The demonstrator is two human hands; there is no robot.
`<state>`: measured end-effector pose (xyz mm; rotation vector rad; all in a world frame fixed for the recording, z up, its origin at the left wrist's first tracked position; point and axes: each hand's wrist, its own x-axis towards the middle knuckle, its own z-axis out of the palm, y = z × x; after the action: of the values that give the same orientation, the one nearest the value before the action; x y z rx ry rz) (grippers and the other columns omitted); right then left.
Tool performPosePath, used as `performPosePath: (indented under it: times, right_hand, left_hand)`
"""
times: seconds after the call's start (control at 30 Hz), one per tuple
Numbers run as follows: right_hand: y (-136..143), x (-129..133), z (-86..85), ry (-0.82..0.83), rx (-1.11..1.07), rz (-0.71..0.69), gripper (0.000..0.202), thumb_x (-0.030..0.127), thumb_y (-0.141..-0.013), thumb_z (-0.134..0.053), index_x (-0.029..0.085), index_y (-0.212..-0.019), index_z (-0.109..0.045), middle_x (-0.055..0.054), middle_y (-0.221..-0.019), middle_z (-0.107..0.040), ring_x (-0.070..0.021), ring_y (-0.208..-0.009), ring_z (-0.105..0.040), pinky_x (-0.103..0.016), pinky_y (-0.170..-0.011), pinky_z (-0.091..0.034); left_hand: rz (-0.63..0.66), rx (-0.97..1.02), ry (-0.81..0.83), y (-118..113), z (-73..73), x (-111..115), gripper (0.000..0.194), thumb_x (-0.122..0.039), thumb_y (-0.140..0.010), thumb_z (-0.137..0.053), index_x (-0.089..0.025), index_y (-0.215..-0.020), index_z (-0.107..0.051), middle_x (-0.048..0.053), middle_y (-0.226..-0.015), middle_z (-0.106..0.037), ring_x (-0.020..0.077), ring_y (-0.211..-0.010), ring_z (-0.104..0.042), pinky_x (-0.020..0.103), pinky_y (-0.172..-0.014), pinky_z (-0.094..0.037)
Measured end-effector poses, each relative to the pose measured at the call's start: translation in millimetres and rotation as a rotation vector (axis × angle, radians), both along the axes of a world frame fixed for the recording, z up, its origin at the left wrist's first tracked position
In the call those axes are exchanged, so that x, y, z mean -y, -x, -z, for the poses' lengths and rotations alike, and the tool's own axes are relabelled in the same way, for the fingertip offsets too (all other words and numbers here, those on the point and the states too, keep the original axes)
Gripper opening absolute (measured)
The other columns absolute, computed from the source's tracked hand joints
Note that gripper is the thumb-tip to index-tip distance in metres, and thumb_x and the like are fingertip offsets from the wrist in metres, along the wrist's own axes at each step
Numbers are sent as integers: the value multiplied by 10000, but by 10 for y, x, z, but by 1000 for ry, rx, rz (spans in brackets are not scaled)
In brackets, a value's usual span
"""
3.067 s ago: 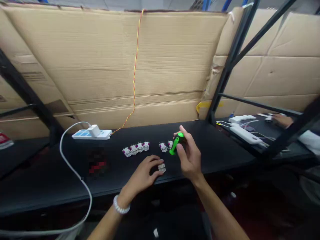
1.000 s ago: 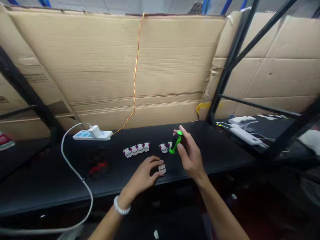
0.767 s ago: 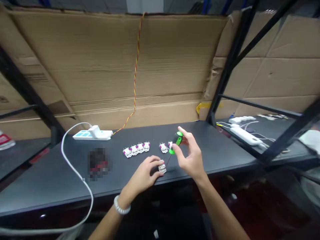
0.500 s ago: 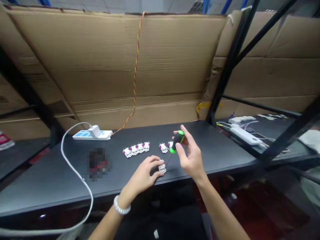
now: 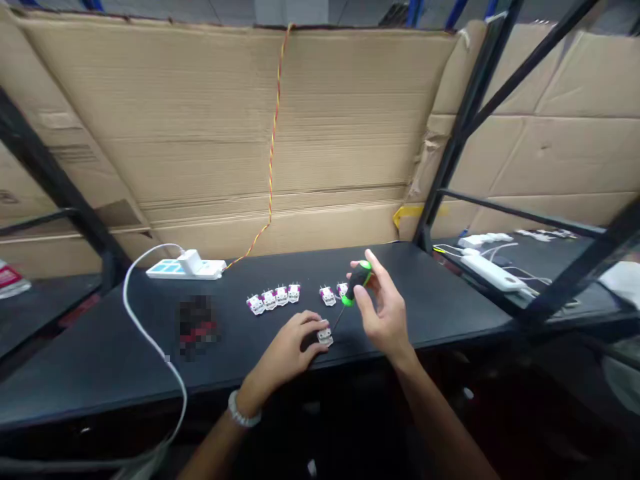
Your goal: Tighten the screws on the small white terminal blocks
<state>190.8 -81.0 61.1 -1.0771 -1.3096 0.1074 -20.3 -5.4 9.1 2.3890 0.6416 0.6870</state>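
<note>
My left hand [image 5: 295, 343] pinches a small white plastic part [image 5: 325, 336] against the black table near its front edge. Between the thumb and fingers of my right hand [image 5: 383, 307] is a screwdriver [image 5: 358, 283] with a black and green handle. Its thin shaft slants down to the left, and the tip is at the right side of the white part; whether it touches a screw is too small to tell. Just beyond my hands lie two similar white and purple pieces [image 5: 328, 295], one partly behind the screwdriver. Several more white and purple pieces [image 5: 274, 298] sit in a row to the left.
A white power strip [image 5: 165, 269] with a plugged-in adapter stands at the back left, its white cable [image 5: 145, 327] curving over the table's front edge. A blurred dark and red object [image 5: 197, 327] lies nearer. Cardboard [image 5: 340, 133] walls the back; a black metal post [image 5: 443, 173] rises at right.
Both hands, the white part and the screwdriver stay in almost the same place. The whole view has shifted very slightly and the cardboard looks brighter.
</note>
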Motion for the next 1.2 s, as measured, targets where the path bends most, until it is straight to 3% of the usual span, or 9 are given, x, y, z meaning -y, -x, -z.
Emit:
performPosePath:
  times: [0.47,0.73,0.9,1.07,1.2]
  right_hand:
    - [0,14,-8,1,-2,-5,625,305,-1047,-585,272,-1649,-424,-146,-1403,-682,-276,-1186,-725,-503,-1047,-624]
    - [-16,33,-22,-11,-16,-4,598,300,-1054,-582,271,-1634,-438,-143,-1412,-674,-267,-1163,-736,-488,-1053,-611]
    - [-58,35,-57,-40,-3,60,588,302,-1037,-603,260,-1608,-467,-146,-1386,-678,-274,-1191,-724,-475,-1045,-615]
    - [-77,16,-102,-76,56,174,533,298,-982,-692,248,-1500,-577,-113,-1223,-669,-236,-1024,-700,-411,-918,-640]
    - [-77,6,-117,-93,82,208,492,312,-966,-721,253,-1442,-613,-90,-1165,-628,-209,-941,-661,-372,-826,-637]
  left_hand:
    - [-6,-2,-15,0,-33,8,310,-292,-979,-744,-261,-1288,-761,86,-1324,-708,273,-1247,-672,439,-1145,-539]
    - [-1,6,-22,6,17,-15,317,-291,-981,-742,-258,-1296,-755,89,-1339,-703,269,-1243,-673,438,-1148,-534]
    - [9,-16,-1,0,-34,8,311,-261,-978,-731,-243,-1288,-744,95,-1331,-696,276,-1250,-662,450,-1146,-532]
    - [22,-16,-30,10,-85,54,390,-200,-972,-696,-264,-1357,-682,109,-1411,-632,281,-1313,-628,456,-1182,-512]
    - [45,-63,-129,30,-69,60,434,-157,-1005,-623,-299,-1413,-664,102,-1599,-525,316,-1476,-481,570,-1261,-421]
